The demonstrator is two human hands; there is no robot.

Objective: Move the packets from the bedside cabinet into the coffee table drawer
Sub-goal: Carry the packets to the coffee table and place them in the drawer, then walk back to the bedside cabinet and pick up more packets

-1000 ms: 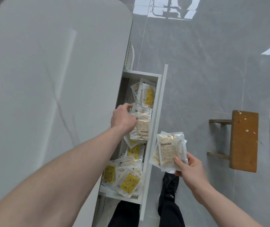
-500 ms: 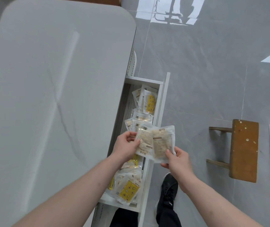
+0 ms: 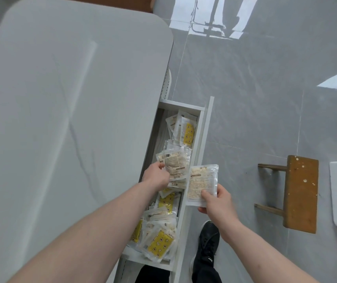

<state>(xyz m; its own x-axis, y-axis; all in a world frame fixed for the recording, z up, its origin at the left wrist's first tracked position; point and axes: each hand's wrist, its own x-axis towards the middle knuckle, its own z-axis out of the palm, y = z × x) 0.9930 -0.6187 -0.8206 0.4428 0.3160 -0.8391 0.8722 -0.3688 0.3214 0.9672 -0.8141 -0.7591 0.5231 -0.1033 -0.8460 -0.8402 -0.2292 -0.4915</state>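
Hands parted since half a second ago: left hand point(image 3: 157, 177) pinches a packet point(image 3: 176, 164) over the drawer point(image 3: 204, 144); right hand point(image 3: 216, 203), at 4 o'clock, grips the held stack point(image 3: 202, 185). Judged: many packets already lie in the drawer; stack remains.

Left hand point(image 3: 156, 177): pinches a clear packet point(image 3: 176, 165) over the open drawer point(image 3: 201, 144).
Right hand point(image 3: 216, 201): grips another packet point(image 3: 202, 184), at 3 o'clock of the drawer front.
Wooden stool point(image 3: 300, 193): 3 o'clock, on floor.
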